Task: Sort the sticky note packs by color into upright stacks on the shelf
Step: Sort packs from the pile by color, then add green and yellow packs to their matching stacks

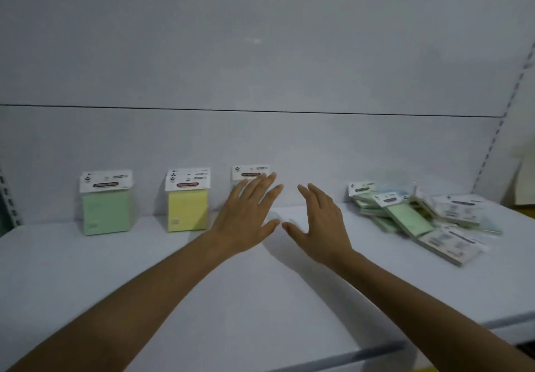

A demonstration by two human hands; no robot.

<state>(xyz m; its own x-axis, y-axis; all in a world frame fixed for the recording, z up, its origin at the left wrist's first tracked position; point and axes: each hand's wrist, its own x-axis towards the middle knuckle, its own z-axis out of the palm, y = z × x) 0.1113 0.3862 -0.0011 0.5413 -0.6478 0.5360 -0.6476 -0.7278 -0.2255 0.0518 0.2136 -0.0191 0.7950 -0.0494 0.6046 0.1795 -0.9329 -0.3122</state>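
Observation:
On the white shelf (86,270), a green sticky note stack (105,206) stands upright against the back wall at the left. A yellow upright stack (187,202) stands to its right. A third upright pack (250,172) is mostly hidden behind my left hand (249,212), which is open with fingers spread in front of it. My right hand (320,224) is open beside it, holding nothing. A loose pile of packs (419,218), green and pale blue, lies flat at the right.
The grey back panel (260,68) rises behind the stacks. A slotted shelf upright (498,128) runs up at the right. The shelf's front edge (376,348) crosses the lower right. A pale object (525,180) sits at the far right.

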